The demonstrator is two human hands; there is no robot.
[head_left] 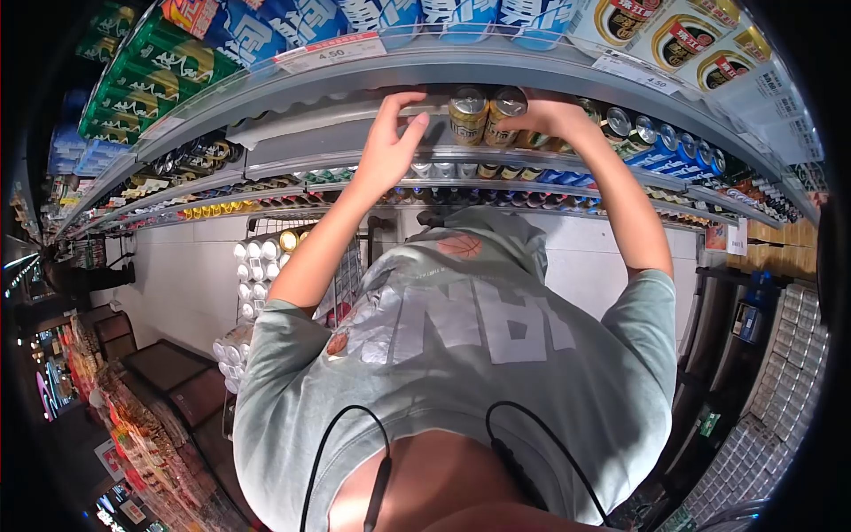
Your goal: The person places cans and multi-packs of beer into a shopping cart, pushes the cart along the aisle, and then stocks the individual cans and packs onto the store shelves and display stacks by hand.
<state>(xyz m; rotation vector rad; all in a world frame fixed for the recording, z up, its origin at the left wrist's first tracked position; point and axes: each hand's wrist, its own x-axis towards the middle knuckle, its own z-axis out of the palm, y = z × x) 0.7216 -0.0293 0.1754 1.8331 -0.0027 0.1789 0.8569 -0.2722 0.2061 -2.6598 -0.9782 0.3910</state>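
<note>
My left hand (394, 137) reaches over the shelf (310, 146) with thumb and fingers apart and nothing between them. To its right, two gold beer cans stand upright side by side near the shelf's front edge: a left gold can (468, 120) and a right gold can (506, 120). My right hand (550, 117) is closed around the right gold can from its right side; its far fingers are partly hidden. The left gold can stands between my two hands, apart from the left one.
Blue cans (381, 13) and green cans (155, 84) fill the shelf above, behind a price tag (332, 55). Blue-topped cans (683, 146) line the right. Lower shelves hold more cans. A wire cart (346, 266) with packed white cans (257, 270) stands at left.
</note>
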